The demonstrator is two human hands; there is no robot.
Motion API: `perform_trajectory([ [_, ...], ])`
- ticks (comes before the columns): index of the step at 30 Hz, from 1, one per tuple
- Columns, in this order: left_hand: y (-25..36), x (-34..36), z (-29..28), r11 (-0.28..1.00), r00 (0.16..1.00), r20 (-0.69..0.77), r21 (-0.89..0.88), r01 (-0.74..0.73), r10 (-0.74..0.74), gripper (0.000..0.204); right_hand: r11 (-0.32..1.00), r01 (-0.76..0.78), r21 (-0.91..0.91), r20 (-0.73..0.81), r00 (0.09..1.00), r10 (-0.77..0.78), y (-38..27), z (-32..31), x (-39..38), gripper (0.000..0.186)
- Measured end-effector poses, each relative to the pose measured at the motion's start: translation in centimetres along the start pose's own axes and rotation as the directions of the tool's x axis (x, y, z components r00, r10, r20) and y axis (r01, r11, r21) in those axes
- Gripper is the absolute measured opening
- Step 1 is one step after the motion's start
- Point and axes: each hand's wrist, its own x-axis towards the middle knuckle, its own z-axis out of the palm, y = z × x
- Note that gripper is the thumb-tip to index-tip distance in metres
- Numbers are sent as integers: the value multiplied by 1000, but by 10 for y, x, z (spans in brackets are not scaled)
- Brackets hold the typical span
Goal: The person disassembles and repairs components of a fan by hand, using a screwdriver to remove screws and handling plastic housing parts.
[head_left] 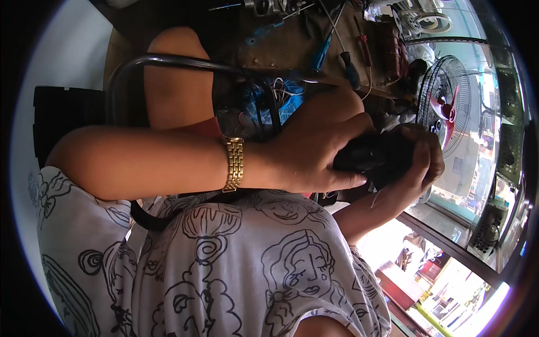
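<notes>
Patterned shirt (pixel 241 264) foremost, hands (pixel 309 154) (pixel 420 168) curl around black object (pixel 384 154).

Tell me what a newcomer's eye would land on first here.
Probably the gold linked band around the left wrist, just left of centre. Next, the black object held between left hand and right hand, right of centre, and the fan with red blades beyond them.

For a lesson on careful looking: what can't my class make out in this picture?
All in the head view:
Black object: exact kind unclear; the left hand and right hand cover much of it, and its dark surface shows little detail.
Fan: partly hidden behind the right hand.
Metal parts: cut off by the upper edge.
</notes>
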Motion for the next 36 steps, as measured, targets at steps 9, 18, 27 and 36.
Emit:
perform_trajectory([
  [9,-6,5,3,999,1000,15,47,-26,26,49,999,-23,27,165,986,18,8,-10,17,24],
  [18,0,4,-4,989,997,80,150,-11,-1,52,997,77,-7,227,971,-74,15,-16,12,26],
  [27,7,-1,-7,986,966,199,64,154,-164,52,998,61,-16,-37,997,-61,8,3,-11,29],
  [36,1,4,0,999,973,230,25,21,-26,61,983,150,-108,282,953,-114,14,-26,2,39],
])
